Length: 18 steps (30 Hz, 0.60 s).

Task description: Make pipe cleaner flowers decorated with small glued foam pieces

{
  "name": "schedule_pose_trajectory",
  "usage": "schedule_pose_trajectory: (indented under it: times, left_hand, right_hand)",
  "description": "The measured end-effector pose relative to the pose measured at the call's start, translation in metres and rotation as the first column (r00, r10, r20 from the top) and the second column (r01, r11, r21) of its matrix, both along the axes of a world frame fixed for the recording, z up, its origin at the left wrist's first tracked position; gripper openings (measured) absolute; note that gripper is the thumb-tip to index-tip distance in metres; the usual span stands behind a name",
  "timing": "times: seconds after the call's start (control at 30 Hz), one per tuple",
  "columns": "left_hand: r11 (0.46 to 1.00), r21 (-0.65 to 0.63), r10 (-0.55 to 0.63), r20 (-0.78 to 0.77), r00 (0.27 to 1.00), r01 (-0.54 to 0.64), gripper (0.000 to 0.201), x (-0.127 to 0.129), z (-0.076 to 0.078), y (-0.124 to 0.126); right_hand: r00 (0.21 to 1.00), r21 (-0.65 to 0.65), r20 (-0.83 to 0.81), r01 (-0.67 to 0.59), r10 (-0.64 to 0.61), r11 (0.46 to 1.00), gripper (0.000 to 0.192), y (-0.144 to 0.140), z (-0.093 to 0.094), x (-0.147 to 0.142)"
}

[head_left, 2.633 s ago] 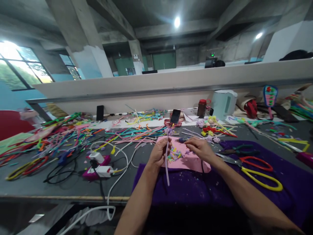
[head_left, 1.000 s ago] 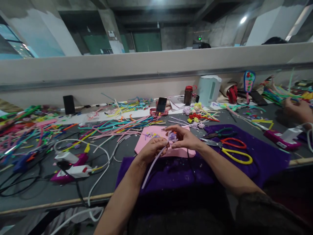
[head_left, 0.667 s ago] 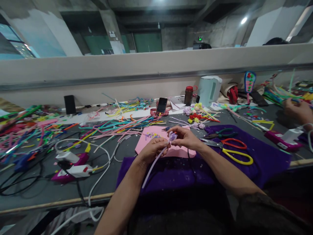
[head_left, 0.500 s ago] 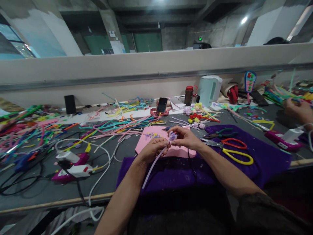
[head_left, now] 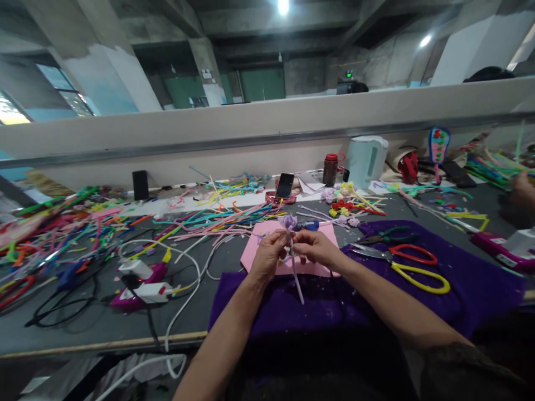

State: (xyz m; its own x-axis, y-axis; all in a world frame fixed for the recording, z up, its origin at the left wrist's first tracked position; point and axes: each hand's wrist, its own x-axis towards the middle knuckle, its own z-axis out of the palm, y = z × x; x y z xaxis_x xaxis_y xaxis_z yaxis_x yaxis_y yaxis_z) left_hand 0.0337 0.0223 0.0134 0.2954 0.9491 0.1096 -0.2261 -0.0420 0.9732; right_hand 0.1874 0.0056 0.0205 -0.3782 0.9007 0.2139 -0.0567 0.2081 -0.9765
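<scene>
A light purple pipe cleaner flower (head_left: 288, 221) stands upright between my two hands, its pale stem (head_left: 297, 281) hanging down below them. My left hand (head_left: 268, 253) is closed, pinching the stem just under the bloom. From the other side, my right hand (head_left: 318, 249) pinches at the same spot; the fingertips partly hide the stem there. Beneath both hands lies a pink sheet (head_left: 253, 256), set on a purple cloth (head_left: 238, 303). Scissors (head_left: 412, 267) with red and yellow handles and dark green pliers (head_left: 387, 235) rest on the cloth to the right.
Loose coloured pipe cleaners (head_left: 234, 217) spread behind the sheet. Small finished flowers (head_left: 343, 206) lie by a teal kettle (head_left: 368, 159) and a brown bottle (head_left: 330, 170). Power strips (head_left: 140, 287) with cables sit at left. Another person's hand (head_left: 522, 195) is at far right.
The flower has turned upright, and its stem now points down to the right instead of down to the left. My right hand has dropped from the bloom to the stem. The view shifted slightly.
</scene>
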Motion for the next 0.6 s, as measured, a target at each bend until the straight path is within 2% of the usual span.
schedule_pose_trajectory:
  times: [0.17, 0.4, 0.6]
  left_hand:
    - [0.998, 0.064, 0.014, -0.008, 1.0, -0.013, 0.024, 0.003, 0.002, -0.004]
    - [0.996, -0.081, 0.042, 0.083, 0.996, -0.035, 0.03, -0.005, 0.006, 0.0]
    - [0.99, -0.106, 0.106, 0.116, 0.988, -0.094, 0.025, -0.01, 0.009, 0.003]
  right_hand:
    - [0.996, 0.02, -0.041, -0.078, 0.079, 0.997, 0.018, -0.004, 0.0, -0.01]
    - [0.989, -0.09, -0.093, -0.12, 0.111, 0.989, 0.028, -0.002, 0.005, 0.013]
    - [0.989, -0.15, -0.108, -0.119, 0.103, 0.982, 0.031, 0.002, 0.004, 0.017]
